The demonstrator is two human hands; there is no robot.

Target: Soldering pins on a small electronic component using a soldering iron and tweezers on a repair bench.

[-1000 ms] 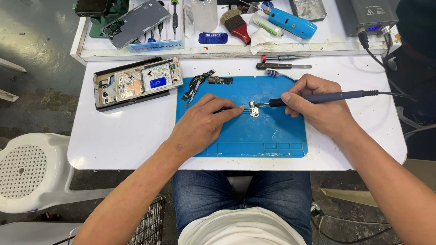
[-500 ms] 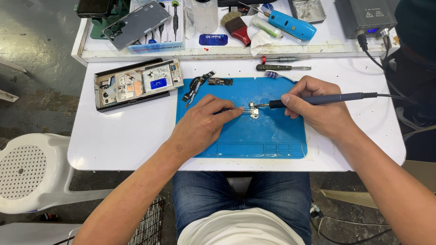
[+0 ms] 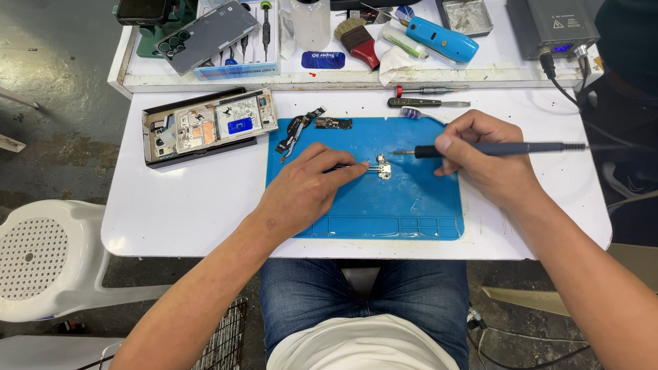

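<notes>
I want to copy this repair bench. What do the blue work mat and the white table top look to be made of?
The blue mat looks like matte silicone or rubber: soft rounded corners and moulded compartments along its near edge. The white table top looks like smooth laminate or plastic with a slight sheen; which one cannot be told.

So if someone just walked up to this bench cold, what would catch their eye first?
Most likely the bright blue work mat in the middle of the white table, where the left hand steadies a small metal part with tweezers and the right hand holds a soldering iron just above it. Next, the opened phone at the mat's upper left, its inner boards exposed.
</notes>
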